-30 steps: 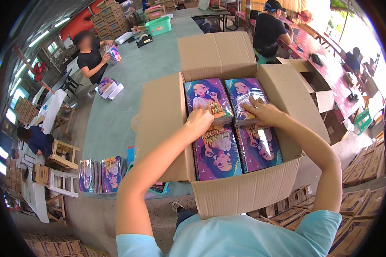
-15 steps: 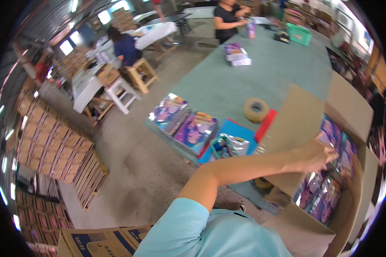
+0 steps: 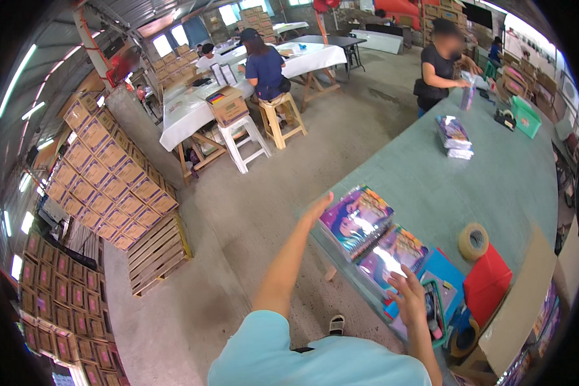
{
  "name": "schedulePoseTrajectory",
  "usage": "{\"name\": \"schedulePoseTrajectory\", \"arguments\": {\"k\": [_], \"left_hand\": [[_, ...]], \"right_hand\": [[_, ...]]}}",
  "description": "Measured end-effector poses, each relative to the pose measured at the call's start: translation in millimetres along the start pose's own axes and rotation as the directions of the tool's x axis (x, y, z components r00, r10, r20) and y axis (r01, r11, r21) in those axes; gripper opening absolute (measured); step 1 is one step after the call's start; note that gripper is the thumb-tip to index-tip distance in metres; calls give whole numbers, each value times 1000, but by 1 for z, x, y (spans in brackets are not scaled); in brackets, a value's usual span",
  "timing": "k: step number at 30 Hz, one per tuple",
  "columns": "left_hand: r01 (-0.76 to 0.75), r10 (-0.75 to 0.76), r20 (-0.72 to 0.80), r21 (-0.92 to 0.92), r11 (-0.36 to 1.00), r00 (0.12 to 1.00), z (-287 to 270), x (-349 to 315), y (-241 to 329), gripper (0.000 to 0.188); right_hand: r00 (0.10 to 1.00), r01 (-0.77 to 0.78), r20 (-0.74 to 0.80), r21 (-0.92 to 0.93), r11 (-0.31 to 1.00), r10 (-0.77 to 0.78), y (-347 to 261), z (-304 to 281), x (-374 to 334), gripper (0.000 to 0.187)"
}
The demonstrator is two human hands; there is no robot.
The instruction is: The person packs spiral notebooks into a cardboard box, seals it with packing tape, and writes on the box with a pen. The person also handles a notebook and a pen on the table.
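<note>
Two stacks of glossy, purple spiral notebooks lie side by side at the near left edge of the green table. My left hand (image 3: 320,207), fingers stretched out, is at the outer side of the left stack (image 3: 357,219). Over the near right corner of the right stack (image 3: 392,254) is my right hand (image 3: 410,296), its fingers spread and bent a little; whether they touch the covers I cannot tell. Close beside that hand are a green-edged tray (image 3: 436,312) of small items and a blue folder (image 3: 445,273).
A tape roll (image 3: 473,241), a red folder (image 3: 487,283) and an open carton (image 3: 518,315) with more notebooks are to the right. Farther off stand another notebook stack (image 3: 454,136) and a green basket (image 3: 526,117). A co-worker (image 3: 437,67) handles a pack across the table (image 3: 418,174).
Both hands have left the carton at the right and come over to the two notebook stacks. The view has swung left, so the carton now sits at the lower right.
</note>
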State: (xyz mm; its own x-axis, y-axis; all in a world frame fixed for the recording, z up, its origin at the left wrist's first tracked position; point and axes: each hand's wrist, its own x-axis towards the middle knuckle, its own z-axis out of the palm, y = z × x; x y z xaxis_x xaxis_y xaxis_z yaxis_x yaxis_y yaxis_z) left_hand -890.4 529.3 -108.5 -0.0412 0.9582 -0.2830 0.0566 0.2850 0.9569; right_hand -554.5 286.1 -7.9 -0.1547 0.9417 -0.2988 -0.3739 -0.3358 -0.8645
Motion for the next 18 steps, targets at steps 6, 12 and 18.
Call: {"name": "schedulePoseTrajectory", "arguments": {"k": [6,12,18], "left_hand": [[308,-235,544,-47,950,806,-11,33,-13,52],[268,-217,554,-11,963,804,-14,-12,-21,67],[247,-198,152,-456,855,968,-30,-87,-120,84]], "right_hand": [[979,-72,-197,-70,995,57,74,48,180,67],[912,-38,-388,-395,918,-130,97,60,215,64],[995,-89,-77,-514,853,57,98,69,231,96]]}}
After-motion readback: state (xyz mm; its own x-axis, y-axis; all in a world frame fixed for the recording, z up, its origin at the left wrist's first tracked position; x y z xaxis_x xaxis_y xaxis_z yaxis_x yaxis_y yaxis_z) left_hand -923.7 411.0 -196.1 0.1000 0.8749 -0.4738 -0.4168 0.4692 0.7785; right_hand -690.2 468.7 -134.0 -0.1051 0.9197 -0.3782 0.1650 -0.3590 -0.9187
